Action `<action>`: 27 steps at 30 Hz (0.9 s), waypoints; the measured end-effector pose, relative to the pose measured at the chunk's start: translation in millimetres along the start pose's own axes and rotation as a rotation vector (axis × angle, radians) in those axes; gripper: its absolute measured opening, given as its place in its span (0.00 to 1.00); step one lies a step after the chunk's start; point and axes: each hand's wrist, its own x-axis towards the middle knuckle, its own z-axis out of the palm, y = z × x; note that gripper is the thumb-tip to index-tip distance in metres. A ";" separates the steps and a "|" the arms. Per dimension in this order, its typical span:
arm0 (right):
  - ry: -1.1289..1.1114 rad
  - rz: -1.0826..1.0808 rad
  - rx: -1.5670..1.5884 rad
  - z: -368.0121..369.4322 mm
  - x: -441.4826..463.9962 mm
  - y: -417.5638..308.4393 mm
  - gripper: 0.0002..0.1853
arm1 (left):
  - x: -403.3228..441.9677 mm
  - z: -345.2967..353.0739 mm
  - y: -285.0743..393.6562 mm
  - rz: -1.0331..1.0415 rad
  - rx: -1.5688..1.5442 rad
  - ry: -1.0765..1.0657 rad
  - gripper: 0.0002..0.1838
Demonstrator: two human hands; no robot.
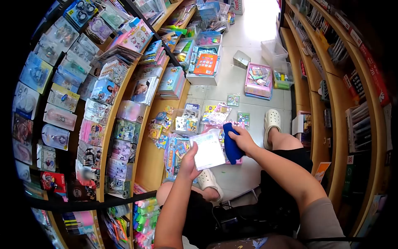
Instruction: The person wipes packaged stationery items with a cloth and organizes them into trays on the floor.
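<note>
My left hand point(189, 164) grips the left edge of a flat white packet point(208, 150), its thumb lying on top. Close to the packet's right edge, my right hand point(243, 140) is wrapped round a folded dark blue cloth point(233, 144). Beneath both hands lie colourful small packs, partly hidden by the packet and the cloth. A clear box of cards point(186, 123) stands just beyond my left hand. Two small card packs, one nearer point(243, 119) and one farther point(233, 100), lie on the tiled floor past the cloth.
Shelves of hanging packs point(93, 133) rise on the left, and wooden shelves point(319, 103) on the right. Farther along the aisle are a pink box point(258, 81), a white bin with an orange book point(205, 63) and clear containers point(273, 52). My feet in pale clogs flank the packs.
</note>
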 end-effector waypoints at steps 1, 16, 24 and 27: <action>-0.096 0.078 0.209 2.7 -5.7 -8.0 0.18 | 5.9 -8.2 -1.2 -0.016 0.163 0.081 0.24; 0.141 -0.192 -0.496 37.6 24.1 -23.0 0.25 | 72.7 3.6 -45.5 0.138 0.032 0.101 0.20; 0.066 -0.082 -0.375 29.2 27.8 5.0 0.23 | 90.5 -1.6 -48.5 0.146 0.074 0.232 0.15; -0.007 -0.215 -0.346 35.3 9.7 16.6 0.21 | 98.4 -12.3 -48.2 0.219 0.090 0.304 0.11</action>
